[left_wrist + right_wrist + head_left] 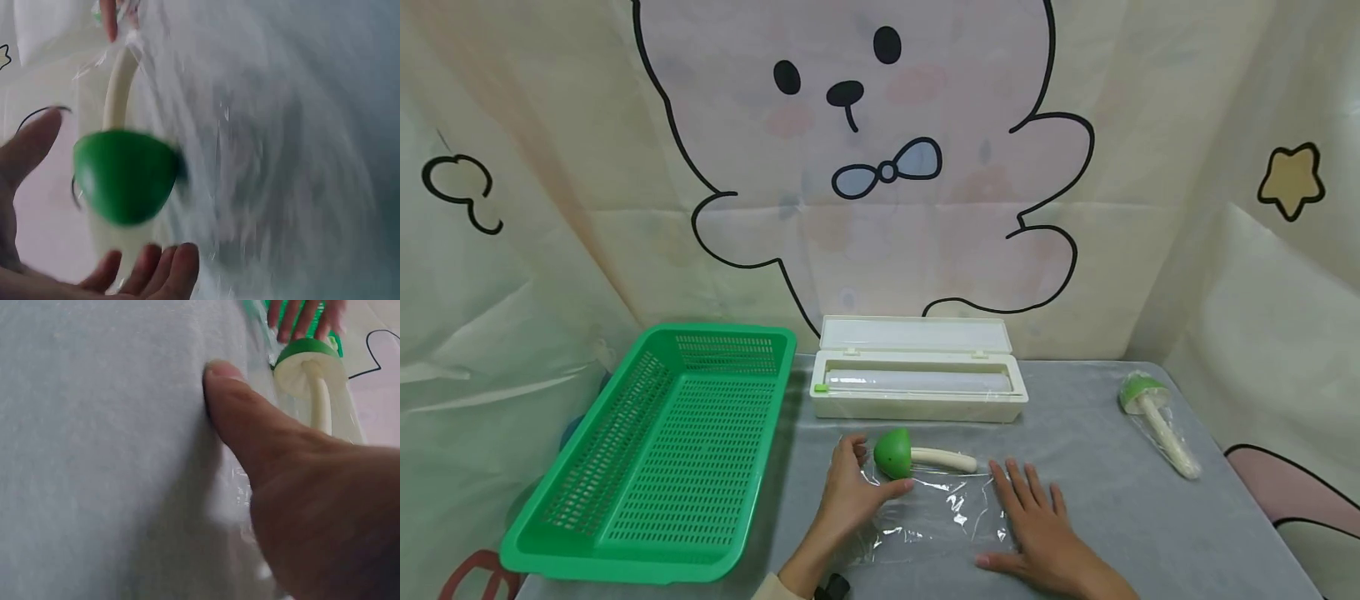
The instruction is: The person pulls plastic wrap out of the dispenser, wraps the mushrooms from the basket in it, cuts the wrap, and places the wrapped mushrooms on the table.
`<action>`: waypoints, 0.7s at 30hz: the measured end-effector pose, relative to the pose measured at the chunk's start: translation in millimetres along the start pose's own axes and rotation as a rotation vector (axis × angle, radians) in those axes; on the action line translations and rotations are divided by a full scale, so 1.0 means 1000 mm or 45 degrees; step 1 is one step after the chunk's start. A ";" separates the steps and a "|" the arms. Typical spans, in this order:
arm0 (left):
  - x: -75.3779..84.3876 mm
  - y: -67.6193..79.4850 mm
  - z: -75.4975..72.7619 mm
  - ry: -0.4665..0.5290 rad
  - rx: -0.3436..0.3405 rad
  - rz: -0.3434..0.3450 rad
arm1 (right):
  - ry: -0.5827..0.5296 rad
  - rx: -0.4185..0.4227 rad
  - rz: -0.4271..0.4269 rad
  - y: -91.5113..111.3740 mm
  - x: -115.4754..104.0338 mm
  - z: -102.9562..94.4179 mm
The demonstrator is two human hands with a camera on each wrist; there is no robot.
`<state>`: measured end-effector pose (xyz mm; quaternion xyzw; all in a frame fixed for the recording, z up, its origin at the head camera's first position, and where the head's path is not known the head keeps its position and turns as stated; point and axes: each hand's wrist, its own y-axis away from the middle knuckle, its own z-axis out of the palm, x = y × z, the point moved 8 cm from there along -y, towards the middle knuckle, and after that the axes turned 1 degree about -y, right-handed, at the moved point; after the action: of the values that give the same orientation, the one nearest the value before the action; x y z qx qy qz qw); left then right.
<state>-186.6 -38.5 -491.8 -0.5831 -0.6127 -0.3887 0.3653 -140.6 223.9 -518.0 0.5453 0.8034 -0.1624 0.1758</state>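
A toy mushroom [892,454] with a green cap and pale stem lies sideways at the far edge of a sheet of clear plastic wrap [936,512]. My left hand [856,492] is around the cap's left side, thumb and fingers spread apart. In the left wrist view, gaps show between the green cap [127,178] and the fingers [183,269]. At the wrap's right edge, my right hand [1045,529] lies with fingers straight and spread, near the stem's tip. The right wrist view shows its thumb [240,406] stretched out over the grey cloth.
A white wrap dispenser [917,408] with its lid raised stands behind the mushroom. To the left is a green perforated basket [748,467]. Another mushroom [1161,425], wrapped in clear film, lies at the right of the grey table [1097,433]. A printed curtain hangs behind.
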 end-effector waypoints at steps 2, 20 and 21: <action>0.004 0.006 -0.007 -0.116 -0.078 0.088 | 0.042 0.053 -0.023 0.001 -0.002 -0.007; 0.001 0.042 -0.018 -1.044 -0.268 0.571 | 0.017 0.179 -0.610 0.010 -0.025 -0.025; 0.003 0.042 -0.019 -1.036 -0.239 0.579 | 0.019 0.198 -0.620 0.010 -0.027 -0.027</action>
<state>-144.6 -54.2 -479.0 -0.8378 -0.5252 -0.0927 0.1172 -124.5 217.5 -482.9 0.3489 0.8974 -0.2570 0.0831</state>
